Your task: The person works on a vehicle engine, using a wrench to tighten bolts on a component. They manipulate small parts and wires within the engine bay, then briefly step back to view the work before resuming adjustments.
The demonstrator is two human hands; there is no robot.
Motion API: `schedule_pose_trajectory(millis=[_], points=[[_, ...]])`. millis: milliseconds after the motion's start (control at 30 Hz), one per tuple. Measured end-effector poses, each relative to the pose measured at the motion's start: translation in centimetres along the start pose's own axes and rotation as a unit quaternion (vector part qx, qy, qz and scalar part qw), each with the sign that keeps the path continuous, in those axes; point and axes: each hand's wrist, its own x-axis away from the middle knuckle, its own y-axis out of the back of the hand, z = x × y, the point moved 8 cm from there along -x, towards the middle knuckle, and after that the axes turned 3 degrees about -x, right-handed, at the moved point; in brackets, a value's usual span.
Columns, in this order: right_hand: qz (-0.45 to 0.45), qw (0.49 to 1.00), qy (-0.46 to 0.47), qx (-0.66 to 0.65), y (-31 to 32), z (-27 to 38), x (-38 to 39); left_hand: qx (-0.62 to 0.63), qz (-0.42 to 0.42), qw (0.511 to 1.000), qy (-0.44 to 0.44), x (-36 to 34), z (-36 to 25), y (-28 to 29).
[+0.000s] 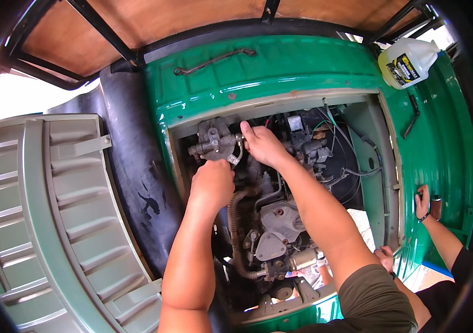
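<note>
Both my arms reach into an open engine bay in a green metal body. My right hand (264, 145) is closed at the right end of a grey metal housing with fittings (213, 142), its thumb up by a small pipe fitting (240, 139). What lies inside its fingers is hidden. Just below the housing, my left hand (213, 178) forms a fist with the knuckles up; anything in it is out of sight. A short curved metal pipe (240, 151) runs down between the two hands. Below them lie a ribbed hose (233, 222) and the engine block (282, 219).
A ring spanner (214, 61) lies on the green panel beyond the bay. At the right are a jug of yellowish liquid (406, 64), a dark tool (412, 116) and another person's hands (423, 202). A ribbed grey panel (75, 222) and black padding (136, 166) flank the left side.
</note>
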Motion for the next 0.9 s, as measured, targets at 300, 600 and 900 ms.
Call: schedule_pose_trajectory(millis=[300,600,900], points=[[0.070,0.979,-0.146,-0.127,-1.5,-0.9,1.2,0.004,-0.009,1.000,-0.011,-0.2,0.6,-0.1],[0.068,0.990,-0.060,-0.112,-1.2,2.1,2.1,0.019,-0.026,0.999,-0.018,-0.1,1.0,0.1],[0.088,0.992,-0.062,-0.069,-0.6,0.8,1.8,0.004,-0.006,1.000,-0.027,-0.3,0.3,0.2]])
